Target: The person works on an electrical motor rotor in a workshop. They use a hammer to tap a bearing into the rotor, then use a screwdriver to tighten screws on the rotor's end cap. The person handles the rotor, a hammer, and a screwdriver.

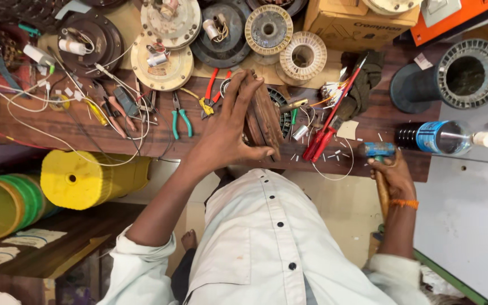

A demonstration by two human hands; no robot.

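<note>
Copper coil bundle (262, 116), a brown stack of wound wire, stands on edge at the near rim of the wooden bench (40, 127), right in front of our chest, and we steady it with our left hand (227, 133): fingers flat and pressed together along its left face, thumb hooked across its near end, so it stays upright. Our right hand (393, 175) sits off to the right at the bench edge, closed around the wooden handle of a hammer (380, 169) whose bluish head points left toward the bundle, held low and ready to tap. Just right of the coil lie red-handled cutters (326, 133) among snipped white wire bits; left of it rest green-handled pliers (181, 120) and a tangle of white leads. Below the bench on the left, a yellow drum (86, 178) and a green-and-yellow bucket (4, 206) lie on their sides; we cannot tell what is inside. Right of the hammer a clear plastic bottle (444, 137) lies on its side, looking empty. Farther back stand cream fan motor plates (162, 59), empty white wire spools (303, 56) and a cardboard box (357, 22) with its contents hidden
</note>
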